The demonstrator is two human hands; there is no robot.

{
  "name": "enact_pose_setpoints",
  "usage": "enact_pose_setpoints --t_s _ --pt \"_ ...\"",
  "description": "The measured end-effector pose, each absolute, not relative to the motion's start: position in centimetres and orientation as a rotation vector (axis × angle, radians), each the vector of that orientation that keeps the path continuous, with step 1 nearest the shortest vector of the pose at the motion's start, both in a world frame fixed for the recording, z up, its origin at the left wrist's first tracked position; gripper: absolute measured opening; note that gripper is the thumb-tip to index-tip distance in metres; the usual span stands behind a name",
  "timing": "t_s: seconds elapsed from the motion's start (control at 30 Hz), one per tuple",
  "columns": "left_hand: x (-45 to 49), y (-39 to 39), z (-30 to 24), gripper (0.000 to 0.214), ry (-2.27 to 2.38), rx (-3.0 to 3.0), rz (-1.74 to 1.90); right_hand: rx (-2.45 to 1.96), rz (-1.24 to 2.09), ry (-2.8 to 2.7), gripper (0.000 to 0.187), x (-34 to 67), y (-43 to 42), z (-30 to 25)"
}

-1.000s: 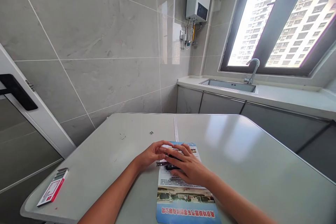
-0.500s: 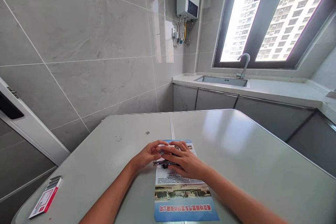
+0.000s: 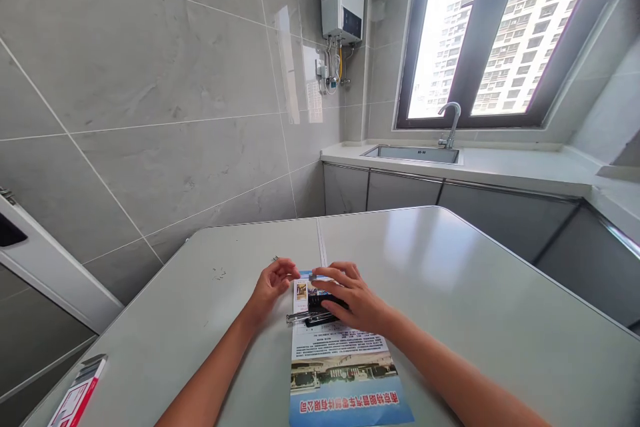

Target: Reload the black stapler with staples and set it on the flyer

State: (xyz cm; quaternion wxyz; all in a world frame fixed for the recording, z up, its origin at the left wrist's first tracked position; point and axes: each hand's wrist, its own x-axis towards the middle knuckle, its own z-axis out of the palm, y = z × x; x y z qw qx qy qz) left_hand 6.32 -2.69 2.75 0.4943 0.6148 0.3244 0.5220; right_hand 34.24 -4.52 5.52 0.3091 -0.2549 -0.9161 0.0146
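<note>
The black stapler (image 3: pixel 320 304) lies crosswise on a printed leaflet (image 3: pixel 345 347), near the leaflet's far end. Its bright metal channel (image 3: pixel 299 317) projects to the left, past the leaflet's left edge. The right part of the stapler is concealed beneath the right hand (image 3: pixel 353 297).

Right hand: positioned palm down over the stapler, fingers slightly bent and spaced apart, thumb lying against the black body. A small grey piece (image 3: pixel 313 276) is at the forward fingertips; whether it is pinched, and how firmly the stapler is gripped, cannot be told.

Left hand: the left hand (image 3: pixel 271 288) is positioned at the leaflet's left edge, apart from the stapler. Its fingers are curled inward with the tips close together; whether anything is pinched between them cannot be told.

Surface: the leaflet rests on a pale table (image 3: pixel 450 320) with a seam running away from the person. The leaflet's near end is blue, with red characters that read upside down. Small metal bits (image 3: pixel 219 274) lie scattered on the table to the left of the left hand. A red and white packet (image 3: pixel 77 395) lies at the near left, partly outside the view.

Surroundings: a sink (image 3: pixel 415 154) with a curved faucet (image 3: pixel 452 124) is located beneath the window (image 3: pixel 465 47).
</note>
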Motion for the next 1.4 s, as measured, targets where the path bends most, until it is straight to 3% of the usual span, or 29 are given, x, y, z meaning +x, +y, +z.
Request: enact_pose_setpoints --t_s 0.1,0.2,0.37,0.57,0.73,1.1,1.27,1.4 --pt "4.7 -1.1 2.1 0.034 1.261 1.637 1.385 -0.911 0.040 -2.303 0.039 36.0 -2.1 4.8" --pt "2.9 0.3 1.0 0.023 1.567 2.068 1.204 -1.195 0.051 -2.213 0.040 38.4 1.0 3.4" --pt "1.3 1.6 -1.6 0.046 1.781 2.299 0.831 -1.620 0.159 -2.201 0.040 42.4 4.8 0.6" --pt "1.5 1.8 -2.3 0.040 1.813 2.396 0.729 -1.742 0.123 -2.218 0.044 44.0 5.9 -0.9" --pt "1.5 1.5 -1.5 0.051 1.769 2.366 0.837 -1.747 0.088 -2.223 0.046 43.9 6.2 -1.4" --pt "2.4 0.8 0.7 0.024 1.726 2.297 1.087 -1.760 0.091 -2.232 0.052 43.8 6.8 -1.9" --pt "3.8 0.4 1.0 0.020 1.491 1.948 1.312 -1.770 0.091 -2.246 0.053 43.8 6.8 -2.0" --pt "5.1 -0.2 1.0 0.031 1.318 1.619 1.317 -1.772 0.084 -2.254 0.052 43.8 6.7 -2.0"
